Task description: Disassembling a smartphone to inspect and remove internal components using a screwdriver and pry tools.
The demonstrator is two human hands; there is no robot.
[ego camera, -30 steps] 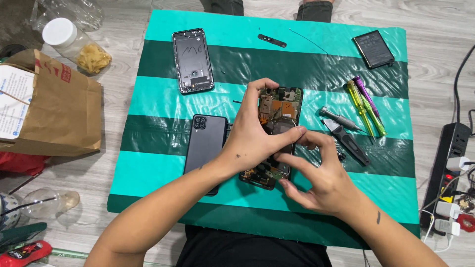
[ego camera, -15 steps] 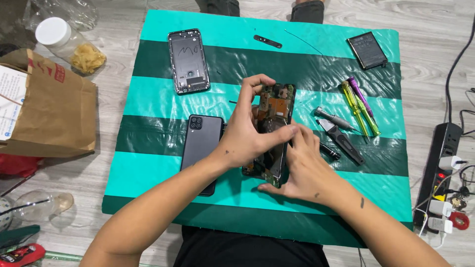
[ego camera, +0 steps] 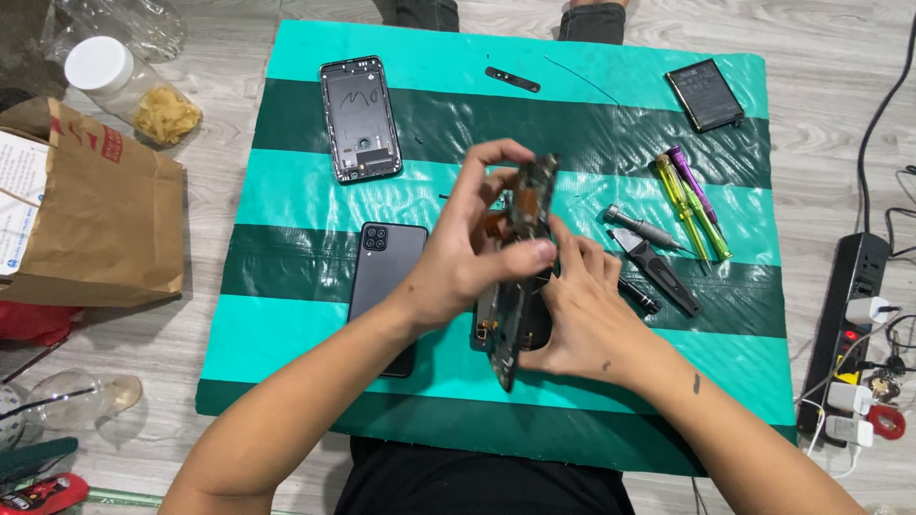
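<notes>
1. Head view: both hands meet over the middle of a striped mat (ego camera: pixel 286 191) in teal and dark green, which is spread on a grey plank floor (ego camera: pixel 239 57).
2. The left hand (ego camera: pixel 468 257) closes its grip on the upper part of an opened phone body (ego camera: pixel 520 277), thumb pressed on the near edge and fingers curled over the far side.
3. The right hand (ego camera: pixel 582 315) closes its grip on the lower part of the same phone body, fingers behind it and thumb low on the front.
4. The phone body is tilted up on its long edge above the mat, showing circuit boards and an orange flex strip.
5. Just left of the left wrist a dark phone back cover (ego camera: pixel 386 277) with a camera cluster lies flat on the mat.
6. Farther up the mat lies a bare phone frame (ego camera: pixel 360 119).
7. Right of the hands lie a black prying tool (ego camera: pixel 658 272), a metal-tipped screwdriver (ego camera: pixel 641 227), and yellow-green screwdrivers (ego camera: pixel 689 205) beside a purple one (ego camera: pixel 695 186).
8. A flat black battery (ego camera: pixel 706 95) sits at the mat's far right corner; a small black strip (ego camera: pixel 512 79) lies near the far edge.
9. On the floor left of the mat stand a brown paper bag (ego camera: pixel 95 229) and a white-lidded jar (ego camera: pixel 134 91).
10. A black power strip (ego camera: pixel 844 315) with plugs lies on the floor to the right.
</notes>
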